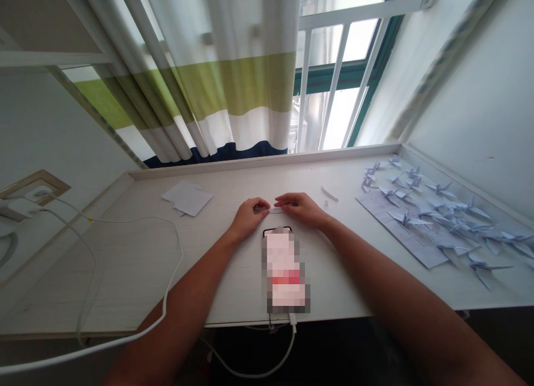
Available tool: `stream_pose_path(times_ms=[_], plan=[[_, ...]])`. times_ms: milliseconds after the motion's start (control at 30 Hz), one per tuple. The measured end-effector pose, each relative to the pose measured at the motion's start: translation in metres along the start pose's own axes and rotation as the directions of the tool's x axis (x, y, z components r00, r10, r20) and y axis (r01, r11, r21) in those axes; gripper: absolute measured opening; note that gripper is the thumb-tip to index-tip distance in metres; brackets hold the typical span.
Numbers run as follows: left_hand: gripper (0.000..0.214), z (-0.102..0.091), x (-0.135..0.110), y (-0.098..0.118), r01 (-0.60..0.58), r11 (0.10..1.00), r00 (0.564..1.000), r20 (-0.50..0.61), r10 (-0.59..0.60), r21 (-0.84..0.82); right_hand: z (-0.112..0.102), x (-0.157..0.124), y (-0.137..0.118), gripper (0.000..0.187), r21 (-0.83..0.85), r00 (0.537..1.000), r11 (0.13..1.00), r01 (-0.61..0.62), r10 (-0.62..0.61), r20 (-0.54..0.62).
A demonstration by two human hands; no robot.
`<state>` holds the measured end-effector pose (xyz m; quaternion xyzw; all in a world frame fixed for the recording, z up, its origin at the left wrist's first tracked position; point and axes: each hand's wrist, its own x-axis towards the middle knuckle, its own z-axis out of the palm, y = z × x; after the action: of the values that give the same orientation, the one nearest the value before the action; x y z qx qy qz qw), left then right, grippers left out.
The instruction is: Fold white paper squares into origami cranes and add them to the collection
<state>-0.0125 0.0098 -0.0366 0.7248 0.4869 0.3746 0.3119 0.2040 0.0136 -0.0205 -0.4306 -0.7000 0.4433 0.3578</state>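
Observation:
A small, narrow piece of folded white paper (275,211) lies low over the white desk, between my two hands. My left hand (252,214) has its fingers curled and pinches the paper's left end. From the other side, my right hand (303,208) holds the right end, fingers together and pointing left, with the thumb side partly hidden. Much of the paper is covered by my fingers, so its exact shape does not show. Just in front of my hands lies a phone (283,269) with a blurred screen.
A small stack of white paper sheets (188,198) lies to the left. Several folded paper cranes (411,219) cover the right side, some on a printed sheet (423,250). A curved paper strip (329,193) lies beyond my right hand. White charging cables (177,238) cross the left.

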Motion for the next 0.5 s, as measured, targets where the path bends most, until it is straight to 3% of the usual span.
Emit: stream_pose_path(times_ms=[133, 233, 300, 400, 500], plan=[[0.014, -0.005, 0.001, -0.003, -0.019, 1.0, 0.998, 0.053, 0.019, -0.012, -0.007, -0.001, 0.004, 0.037, -0.25, 0.995, 0.964, 0.091, -0.101, -0.027], [0.014, -0.004, 0.001, -0.003, -0.052, 0.999, 0.996, 0.066, 0.052, -0.009, -0.004, 0.001, 0.005, 0.035, -0.391, 0.973, 0.891, 0.23, -0.212, 0.089], [0.013, -0.004, 0.001, -0.001, -0.084, 0.996, 0.996, 0.007, 0.084, 0.04, -0.001, 0.001, 0.004, 0.028, -0.424, 0.954, 0.855, 0.298, -0.254, 0.159], [0.005, -0.004, 0.001, 0.002, -0.092, 0.977, 0.99, -0.089, 0.11, 0.19, 0.001, 0.001, 0.0, 0.022, -0.489, 0.949, 0.813, 0.315, -0.259, 0.182], [0.003, -0.005, 0.0, 0.005, -0.052, 0.964, 0.993, -0.09, 0.078, 0.262, 0.002, -0.002, -0.005, 0.021, -0.558, 0.955, 0.775, 0.296, -0.228, 0.189]])
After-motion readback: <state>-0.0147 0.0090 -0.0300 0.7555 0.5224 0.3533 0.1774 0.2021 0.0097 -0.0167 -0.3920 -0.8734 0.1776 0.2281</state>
